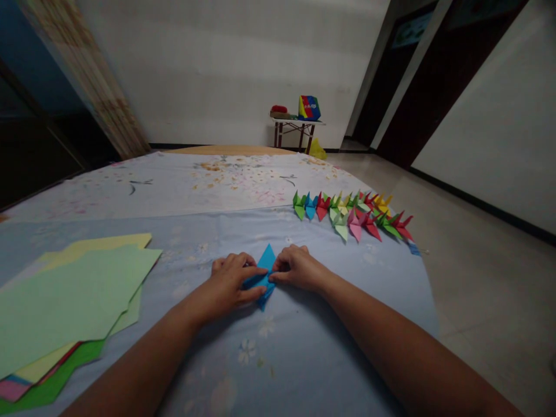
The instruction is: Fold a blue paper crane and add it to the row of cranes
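The blue origami paper (264, 277) is matt, like the loose sheets (65, 307) beside it. The floral cloth (304, 347) beneath is smooth and soft; the floor tiles (486, 301) look faintly glossy.

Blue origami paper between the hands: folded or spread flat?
Folded: the blue origami paper forms a narrow pointed shape with layered creases, held between the left hand and right hand.

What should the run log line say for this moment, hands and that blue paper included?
left hand: holding blue origami paper | right hand: holding its other side | nearby: row of paper cranes; stack of coloured paper
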Available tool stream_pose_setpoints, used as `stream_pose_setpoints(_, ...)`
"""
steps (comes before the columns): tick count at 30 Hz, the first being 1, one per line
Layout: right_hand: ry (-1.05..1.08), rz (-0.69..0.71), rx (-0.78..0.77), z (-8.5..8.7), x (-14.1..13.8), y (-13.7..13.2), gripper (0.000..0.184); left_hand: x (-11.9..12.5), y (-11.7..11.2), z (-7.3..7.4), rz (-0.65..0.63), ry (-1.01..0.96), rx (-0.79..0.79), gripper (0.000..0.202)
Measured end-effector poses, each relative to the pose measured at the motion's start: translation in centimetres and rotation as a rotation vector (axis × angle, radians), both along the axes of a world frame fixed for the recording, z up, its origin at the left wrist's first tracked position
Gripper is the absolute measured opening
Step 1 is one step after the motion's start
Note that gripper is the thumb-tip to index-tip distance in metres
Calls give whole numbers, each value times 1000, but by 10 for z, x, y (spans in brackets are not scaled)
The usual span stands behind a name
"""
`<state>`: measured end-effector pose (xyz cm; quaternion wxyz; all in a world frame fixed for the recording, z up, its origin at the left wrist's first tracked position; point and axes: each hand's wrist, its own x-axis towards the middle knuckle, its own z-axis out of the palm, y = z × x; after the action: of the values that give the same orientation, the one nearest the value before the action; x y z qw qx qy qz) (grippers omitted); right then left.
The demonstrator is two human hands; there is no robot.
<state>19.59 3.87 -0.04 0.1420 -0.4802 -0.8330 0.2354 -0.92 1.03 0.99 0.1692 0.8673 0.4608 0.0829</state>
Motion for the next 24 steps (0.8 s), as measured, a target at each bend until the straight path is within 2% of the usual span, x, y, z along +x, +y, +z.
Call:
stream_pose_setpoints(6,10,13,0,-1,1,0,13,2,2,0,15,-12,-16,33)
stream_pose_setpoints(12,38,-5,-7,-2,1,1,13,4,2,-8,30,10,30,50)
stream_pose_setpoints(24,53,-23,-43,3,0,-1,12,6,0,-13,50,29,80,54)
